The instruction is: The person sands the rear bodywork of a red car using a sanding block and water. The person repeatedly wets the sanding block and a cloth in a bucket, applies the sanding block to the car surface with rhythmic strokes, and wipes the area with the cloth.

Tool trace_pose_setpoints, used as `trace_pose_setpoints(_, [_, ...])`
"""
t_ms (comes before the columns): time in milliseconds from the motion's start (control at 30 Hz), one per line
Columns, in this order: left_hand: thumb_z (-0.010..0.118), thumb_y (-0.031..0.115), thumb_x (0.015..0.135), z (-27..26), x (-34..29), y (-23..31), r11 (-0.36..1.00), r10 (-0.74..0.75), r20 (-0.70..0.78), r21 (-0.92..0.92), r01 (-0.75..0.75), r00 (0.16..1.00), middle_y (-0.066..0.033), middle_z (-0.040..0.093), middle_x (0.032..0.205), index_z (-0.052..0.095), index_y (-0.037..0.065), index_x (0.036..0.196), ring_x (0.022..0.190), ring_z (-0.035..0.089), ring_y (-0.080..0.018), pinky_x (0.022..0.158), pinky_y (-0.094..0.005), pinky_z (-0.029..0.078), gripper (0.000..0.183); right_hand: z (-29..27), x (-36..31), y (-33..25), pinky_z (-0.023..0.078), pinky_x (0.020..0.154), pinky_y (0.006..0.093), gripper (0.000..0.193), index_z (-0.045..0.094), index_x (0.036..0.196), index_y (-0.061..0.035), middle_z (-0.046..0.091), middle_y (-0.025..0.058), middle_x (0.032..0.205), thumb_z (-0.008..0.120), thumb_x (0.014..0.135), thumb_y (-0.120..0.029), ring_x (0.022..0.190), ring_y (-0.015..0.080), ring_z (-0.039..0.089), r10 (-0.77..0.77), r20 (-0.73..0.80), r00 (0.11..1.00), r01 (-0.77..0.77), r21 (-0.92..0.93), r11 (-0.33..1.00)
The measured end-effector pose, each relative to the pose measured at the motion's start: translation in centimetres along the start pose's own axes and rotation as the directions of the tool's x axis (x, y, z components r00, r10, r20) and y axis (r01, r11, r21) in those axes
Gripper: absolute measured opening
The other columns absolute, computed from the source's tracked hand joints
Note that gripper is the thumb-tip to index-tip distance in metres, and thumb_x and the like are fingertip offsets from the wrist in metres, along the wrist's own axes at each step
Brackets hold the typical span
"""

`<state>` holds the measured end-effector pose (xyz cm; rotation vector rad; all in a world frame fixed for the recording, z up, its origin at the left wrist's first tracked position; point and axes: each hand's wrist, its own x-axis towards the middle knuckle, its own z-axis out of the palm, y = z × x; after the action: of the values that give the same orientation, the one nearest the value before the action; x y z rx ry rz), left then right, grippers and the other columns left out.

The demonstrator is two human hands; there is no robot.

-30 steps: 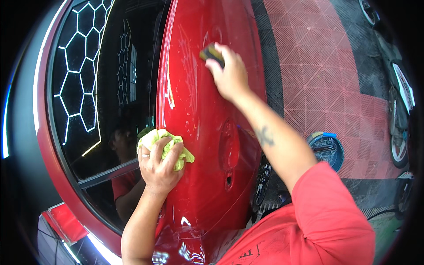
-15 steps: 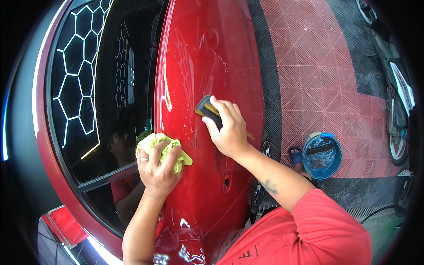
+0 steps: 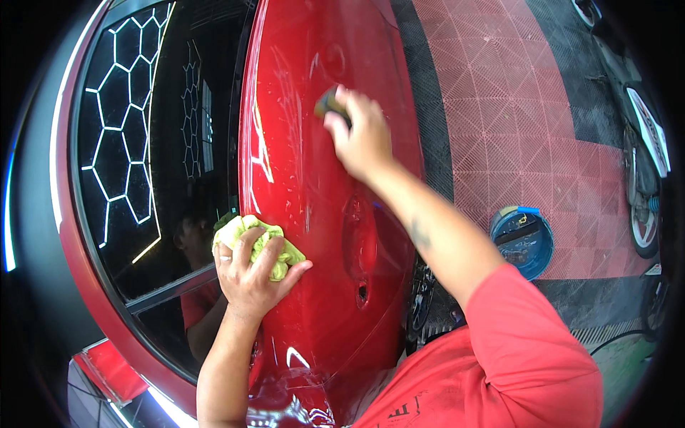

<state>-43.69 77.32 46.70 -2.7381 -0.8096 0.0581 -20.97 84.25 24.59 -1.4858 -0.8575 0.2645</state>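
A glossy red car door (image 3: 307,178) lies below me, with a dark window (image 3: 168,207) along its left. My left hand (image 3: 248,274) is closed over a crumpled yellow-green cloth (image 3: 235,230), pressed against the door by the window edge. Farther up the panel, my right hand (image 3: 365,139) grips a small dark block (image 3: 328,103) with a yellowish layer, probably a sanding block; motion blurs it. Its underside is hidden, and it appears to rest on the paint. Pale scuffs and wet-looking streaks mark the surface around it. Nearer me are a handle recess (image 3: 360,239) and a small dark hole (image 3: 362,294).
A blue bucket (image 3: 544,265) holding dark water and a dark flat-edged tool stands on the red and black floor tiles (image 3: 514,164) to the right. Part of a motorcycle (image 3: 642,192) shows at the far right. White hexagonal lights reflect in the window.
My right hand has slid the block farther up the door, uncovering the handle recess. My left hand and the cloth stay nearly in place, with the thumb now stretched out.
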Motion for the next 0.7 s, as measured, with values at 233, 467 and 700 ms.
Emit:
trace_pose_setpoints(233, [0.089, 0.03, 0.091, 2.9, 5.8, -2.1, 0.979, -0.055, -0.12, 0.187, 0.077, 0.991, -0.0159, 0.073, 0.118, 0.078, 0.011, 0.1, 0.112, 0.07, -0.039, 0.103, -0.0539, 0.053, 0.024, -2.4, -9.2, -5.4, 0.059, 0.099, 0.0537, 0.06, 0.064, 0.149, -0.0016, 0.074, 0.0201, 0.13, 0.085, 0.097, -0.025, 0.114, 0.043, 0.07, -0.02, 0.151, 0.988, 0.0, 0.133, 0.991])
trace_pose_setpoints(467, [0.09, 0.032, 0.082, 5.2, 18.5, -5.5, 0.959, -0.082, -0.14, 0.258, 0.116, 0.987, -0.0064, 0.074, 0.105, 0.08, 0.013, 0.095, 0.104, 0.074, -0.0331, 0.087, -0.0484, 0.06, 0.025, -0.5, 2.9, -1.3, 0.057, 0.1, 0.0548, 0.052, 0.067, 0.146, -0.0044, 0.076, 0.0157, 0.13, 0.079, 0.1, -0.026, 0.119, 0.0427, 0.068, 0.012, 0.094, 0.995, -0.012, 0.008, 1.0])
trace_pose_setpoints(700, [0.089, 0.034, 0.082, 5.9, 17.0, -5.7, 0.935, -0.168, -0.206, 0.278, 0.222, 0.964, -0.0032, 0.074, 0.109, 0.08, 0.015, 0.096, 0.112, 0.072, -0.0307, 0.095, -0.051, 0.058, 0.025, -3.1, -6.8, -4.9, 0.056, 0.103, 0.0533, 0.058, 0.066, 0.149, -0.0021, 0.072, 0.0171, 0.131, 0.082, 0.097, -0.021, 0.115, 0.042, 0.069, -0.083, 0.234, 0.969, 0.054, 0.128, 0.99])
